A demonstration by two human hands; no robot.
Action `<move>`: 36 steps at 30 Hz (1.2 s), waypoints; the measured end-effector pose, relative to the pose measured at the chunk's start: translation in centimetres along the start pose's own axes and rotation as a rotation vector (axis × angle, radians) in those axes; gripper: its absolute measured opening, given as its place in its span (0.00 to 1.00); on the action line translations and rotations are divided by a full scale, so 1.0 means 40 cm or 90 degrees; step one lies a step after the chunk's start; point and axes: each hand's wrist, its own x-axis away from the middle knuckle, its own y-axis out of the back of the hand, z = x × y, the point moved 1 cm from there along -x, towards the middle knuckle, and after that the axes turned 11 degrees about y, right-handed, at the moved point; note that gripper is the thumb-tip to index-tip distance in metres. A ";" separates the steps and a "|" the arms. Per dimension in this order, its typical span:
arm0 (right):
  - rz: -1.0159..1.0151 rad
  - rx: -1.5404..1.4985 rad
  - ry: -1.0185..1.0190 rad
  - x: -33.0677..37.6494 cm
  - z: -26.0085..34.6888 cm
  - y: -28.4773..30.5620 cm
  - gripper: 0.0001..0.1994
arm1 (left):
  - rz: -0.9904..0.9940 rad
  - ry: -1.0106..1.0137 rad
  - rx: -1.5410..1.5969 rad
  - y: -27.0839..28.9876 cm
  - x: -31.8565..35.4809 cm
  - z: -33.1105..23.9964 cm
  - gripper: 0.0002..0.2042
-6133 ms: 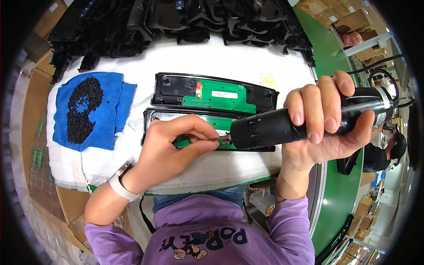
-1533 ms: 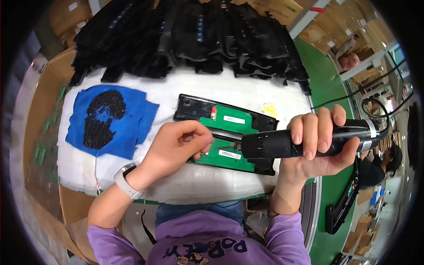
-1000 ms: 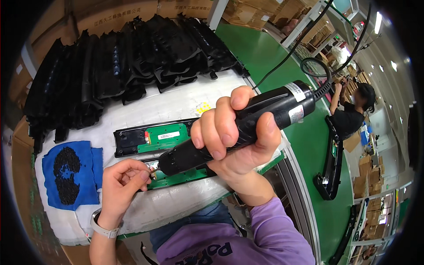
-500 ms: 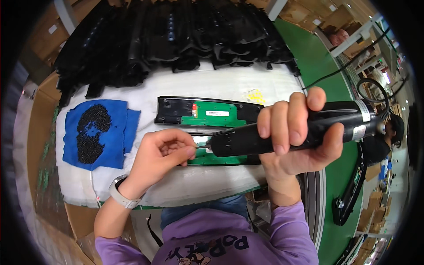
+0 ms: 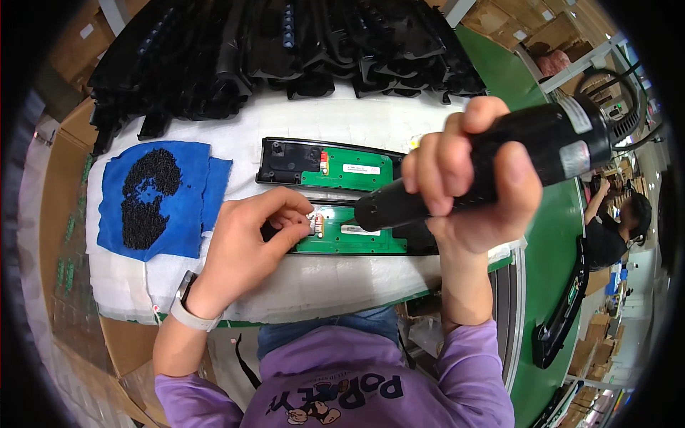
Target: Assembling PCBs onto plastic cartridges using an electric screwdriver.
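Right fingers (image 5: 455, 165) — wrapped around black screwdriver (image 5: 536, 132).

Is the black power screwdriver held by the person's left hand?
No, the right hand grips the black power screwdriver, while the left hand is apart from it, at the nearer black panel.

The site is an assembly workshop. A white-covered desk (image 5: 321, 285) carries rows of black plastic mouldings (image 5: 285, 93), two shells (image 5: 289, 155) with green circuit boards (image 5: 349, 181), and small black parts (image 5: 146, 228) on blue cloth (image 5: 187, 239). A corded power screwdriver (image 5: 546, 139), long green surface (image 5: 492, 68), stacked cartons (image 5: 492, 21) and second worker (image 5: 606, 242) confirm this.
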 end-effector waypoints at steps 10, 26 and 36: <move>0.017 0.221 -0.120 -0.004 -0.039 -0.053 0.17 | 0.020 0.032 0.068 -0.008 0.005 0.011 0.04; 0.109 0.326 -0.011 -0.026 -0.074 -0.093 0.11 | 0.039 0.084 0.236 -0.023 0.001 0.007 0.05; 0.066 0.106 -0.065 0.002 -0.063 -0.038 0.17 | 0.072 0.144 0.291 -0.033 0.003 0.034 0.06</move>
